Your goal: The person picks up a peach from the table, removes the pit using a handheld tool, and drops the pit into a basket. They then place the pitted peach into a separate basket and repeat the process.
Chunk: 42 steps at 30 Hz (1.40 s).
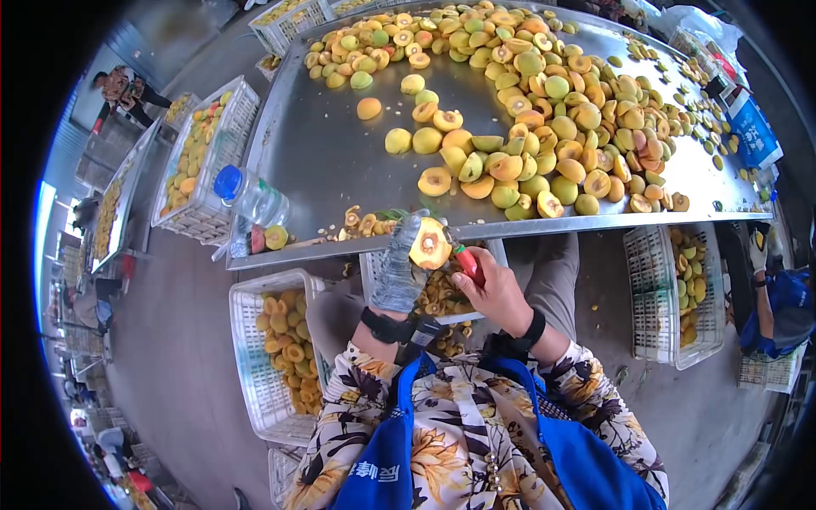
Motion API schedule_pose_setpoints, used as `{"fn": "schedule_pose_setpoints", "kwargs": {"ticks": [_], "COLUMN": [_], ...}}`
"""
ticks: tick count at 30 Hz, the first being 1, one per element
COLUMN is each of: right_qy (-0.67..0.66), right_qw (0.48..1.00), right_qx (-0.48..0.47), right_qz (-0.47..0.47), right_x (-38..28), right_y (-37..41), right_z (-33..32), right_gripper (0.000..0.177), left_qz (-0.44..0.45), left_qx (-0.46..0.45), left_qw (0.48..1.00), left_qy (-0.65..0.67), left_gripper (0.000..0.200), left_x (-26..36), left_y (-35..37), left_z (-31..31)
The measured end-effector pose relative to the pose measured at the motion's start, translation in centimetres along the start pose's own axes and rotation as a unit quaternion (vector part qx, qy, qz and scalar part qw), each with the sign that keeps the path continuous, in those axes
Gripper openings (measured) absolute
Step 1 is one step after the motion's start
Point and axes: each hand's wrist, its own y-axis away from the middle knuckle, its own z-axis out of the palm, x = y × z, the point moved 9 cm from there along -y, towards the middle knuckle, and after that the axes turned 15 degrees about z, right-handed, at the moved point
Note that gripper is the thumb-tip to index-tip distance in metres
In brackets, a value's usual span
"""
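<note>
1. Left hand [399,270]: gloved, fingers curled round a fruit half [431,245]. The cut face points at the camera and the pit hollow shows in the middle.
2. Right hand [500,291]: bare, closed on a red-handled knife [468,263]. The knife's front end meets the fruit half's right edge; the blade is too small to make out.
3. Position: the fruit half is held in the air, just at the near edge of the metal table [340,153]. It is above a white crate [368,274] that holds pits and scraps. The hands are close together, one on each side of the fruit.
4. Black band on each wrist. Floral sleeves and a blue apron [382,467] fill the bottom of the view.
5. Table load: a big fruit pile [544,93], yellow-orange, whole and halved mixed, runs along the far and right sides. Left-centre is mostly bare steel with a few loose pieces.
6. Water bottle [252,197], blue cap, lies at the table's near-left corner.
7. Small pit heap [361,223] on the near table edge, just left of the gloved hand.
8. Floor crate [246,340] by the left knee holds fruit halves. Right crate [646,289] below the table's right end has fruit along one side. Side crate [240,115] left of the table is also loaded.
9. A co-worker at far right shows a blue sleeve [786,293] and a gloved hand [756,252]. Can't tell what that hand holds.
</note>
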Motion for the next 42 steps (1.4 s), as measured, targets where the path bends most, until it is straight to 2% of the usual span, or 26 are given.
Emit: {"fn": "schedule_pose_setpoints", "kwargs": {"ticks": [1, 2, 5, 6, 7, 9, 11, 12, 14, 16, 19, 21, 22, 23, 25, 26, 27, 29, 31, 33, 34, 35, 38, 39, 41, 42], "right_qy": [0.0, 0.021, 0.062, 0.084, 0.106, 0.12, 0.134, 0.134, 0.133, 0.127, 0.14, 0.124, 0.109, 0.08, 0.064, 0.076, 0.088, 0.075, 0.083, 0.107, 0.11, 0.116, 0.063, 0.074, 0.118, 0.118], "right_qw": [1.0, 1.0, 0.998, 0.996, 0.993, 0.991, 0.989, 0.989, 0.989, 0.992, 0.989, 0.991, 0.992, 0.995, 0.997, 0.997, 0.996, 0.997, 0.996, 0.994, 0.993, 0.991, 0.989, 0.99, 0.984, 0.981], "right_qx": [-0.003, 0.012, 0.029, 0.04, 0.051, 0.056, 0.061, 0.051, 0.041, 0.01, -0.047, -0.057, -0.065, -0.049, -0.034, -0.025, -0.017, -0.016, -0.028, -0.036, -0.05, -0.048, -0.097, -0.11, -0.124, -0.143], "right_qz": [0.004, -0.002, -0.006, -0.003, 0.0, 0.011, 0.023, 0.033, 0.046, 0.011, -0.004, -0.009, -0.014, -0.017, -0.033, -0.019, -0.007, -0.007, 0.001, 0.008, -0.004, -0.046, -0.091, -0.042, -0.044, -0.061], "right_x": [0.3, 0.6, 0.4, 0.4, 0.4, 0.6, 0.8, 1.0, 1.6, 1.7, 2.1, 2.1, 2.1, 2.0, 2.2, 2.3, 2.2, 1.4, 0.9, 0.6, 0.2, -0.1, -2.0, -2.6, -2.3, -2.7], "right_y": [0.2, 0.3, 0.7, 0.7, 0.8, 0.9, 1.0, 1.1, 1.3, 1.4, 1.6, 1.6, 1.5, 1.4, 1.5, 1.3, 1.3, 1.4, 1.5, 1.7, 1.9, 2.0, 2.7, 2.9, 2.7, 2.8], "right_z": [0.5, 0.9, 1.4, 1.5, 1.5, 2.0, 2.4, 2.8, 3.3, 4.1, 4.7, 4.5, 4.5, 4.0, 3.7, 4.0, 4.3, 4.6, 5.0, 5.5, 5.8, 6.3, 7.7, 8.2, 9.6, 10.7], "right_gripper": [0.038, 0.036, 0.033, 0.031, 0.03, 0.026, 0.022, 0.02, 0.018, 0.018, 0.02, 0.019, 0.019, 0.018, 0.018, 0.018, 0.019, 0.018, 0.016, 0.019, 0.024, 0.018, 0.02, 0.022, 0.023, 0.023], "left_qz": [0.041, -0.047, -0.006, 0.09, 0.088, 0.011, 0.028, 0.047, 0.04, 0.035, 0.054, -0.017, 0.011, 0.012, 0.162, 0.121, 0.086, 0.096, 0.074, 0.091, 0.092, 0.1, 0.138, 0.153, 0.178, 0.189], "left_qx": [-0.02, 0.036, 0.018, -0.034, -0.034, 0.007, 0.003, -0.003, -0.008, -0.013, -0.053, -0.127, -0.14, -0.135, -0.106, -0.031, 0.042, 0.06, 0.097, 0.065, 0.084, 0.103, 0.166, 0.187, 0.216, 0.227], "left_qw": [0.997, 0.992, 0.995, 0.988, 0.988, 0.998, 0.999, 0.999, 0.999, 0.999, 0.994, 0.99, 0.983, 0.983, 0.953, 0.985, 0.995, 0.987, 0.992, 0.994, 0.992, 0.988, 0.976, 0.969, 0.96, 0.952], "left_qy": [-0.059, 0.111, 0.097, -0.12, -0.121, 0.064, 0.019, -0.025, -0.021, -0.016, -0.081, -0.056, -0.12, -0.125, -0.235, -0.115, 0.012, -0.114, -0.023, -0.01, 0.024, 0.056, -0.006, -0.051, -0.026, -0.077], "left_gripper": [0.043, 0.042, 0.041, 0.041, 0.041, 0.04, 0.039, 0.038, 0.037, 0.035, 0.036, 0.036, 0.034, 0.034, 0.03, 0.029, 0.029, 0.033, 0.033, 0.028, 0.026, 0.023, 0.023, 0.024, 0.026, 0.026], "left_x": [0.5, -0.7, -0.8, 0.4, 0.4, -0.6, 0.0, 0.4, -0.6, -1.4, -1.7, -3.3, -3.5, -3.6, -1.1, 0.2, 1.4, 2.6, 1.2, 1.3, 1.7, 2.3, 3.5, 4.1, 2.7, 4.4], "left_y": [-0.2, 0.1, 0.1, -0.1, -0.1, 0.1, 0.3, 0.4, 0.7, 0.7, 0.4, 0.4, 0.3, 0.6, 1.0, 1.3, 1.9, 2.0, 2.2, 2.3, 2.5, 2.9, 4.2, 4.7, 4.7, 5.2], "left_z": [0.2, 0.3, 0.6, 0.5, 0.7, 1.1, 1.7, 1.7, 1.0, 0.2, -0.9, -1.0, -1.4, -1.2, -0.8, -0.6, 0.2, 0.4, -0.6, -1.2, -1.6, -2.0, -4.0, -4.6, -6.7, -7.1]}}
